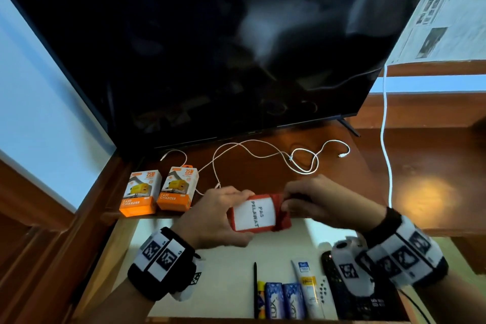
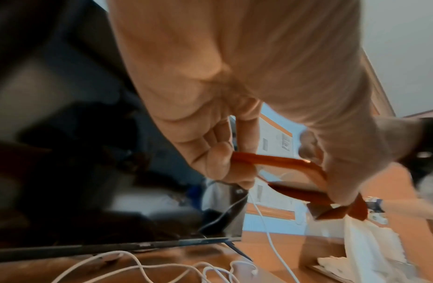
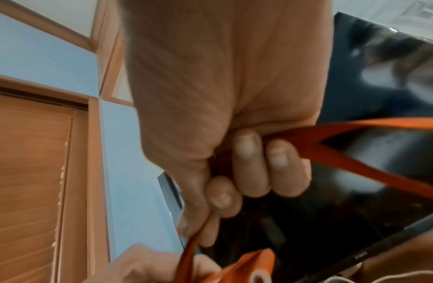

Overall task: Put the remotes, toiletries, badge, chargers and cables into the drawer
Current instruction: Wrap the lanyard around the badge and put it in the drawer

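The fingers of the right hand [image 1: 313,200] are curled round the orange strap [image 3: 370,130], which passes through the fist and out again by the thumb. The left hand [image 1: 218,214] grips the badge [image 1: 256,214] by its left edge, thumb on top and fingers beneath, with the strap wound round the red holder. The white card reads "PAS PELAWAT". Both hands hold the badge in the air above the back edge of the open drawer [image 1: 123,250], just in front of the wooden top [image 1: 394,166].

In the drawer, along its near right part, lie a black pen [image 1: 255,289], two blue soap boxes [image 1: 284,300], a white tube [image 1: 307,287], a white remote [image 1: 324,294] and a black remote [image 1: 339,294], side by side. The left and middle of the drawer floor show bare and pale.

On the wooden top two orange charger boxes [image 1: 157,192] stand side by side at the left, near its front edge. A white cable [image 1: 263,152] loops loosely behind the hands, in front of the dark television [image 1: 223,47]. Another white cable [image 1: 385,126] hangs down at the right. Pale blue wall lies to the left.
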